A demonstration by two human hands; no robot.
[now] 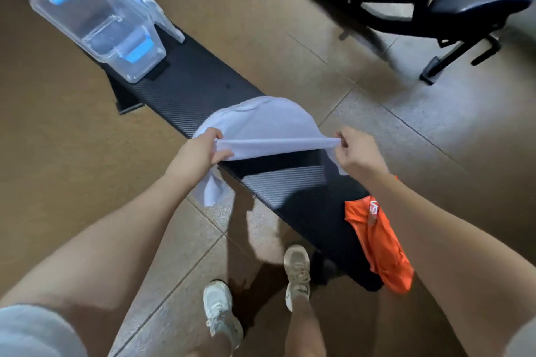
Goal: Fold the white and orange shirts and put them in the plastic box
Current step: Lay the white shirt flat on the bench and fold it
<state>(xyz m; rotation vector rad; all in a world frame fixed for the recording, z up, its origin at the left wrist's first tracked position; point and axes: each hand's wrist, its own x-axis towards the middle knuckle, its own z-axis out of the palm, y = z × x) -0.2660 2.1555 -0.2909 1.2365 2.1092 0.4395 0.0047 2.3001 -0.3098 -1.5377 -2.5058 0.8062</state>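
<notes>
A person stands over a long black textured desk [203, 90], both bare arms stretched forward. The left hand [200, 151] grips one end of a thin white fabric shirt [261, 122], fingers curled round the cloth; the right hand [355, 151] pinches the opposite end, pulling a raised edge taut between them while the rest drapes onto the desk. A crumpled orange shirt [380, 246] hangs over the desk's near end. A clear plastic box with blue latches [95, 23] sits at the far end. Black exercise equipment [406, 0] stands on the tiled floor [435, 124].
</notes>
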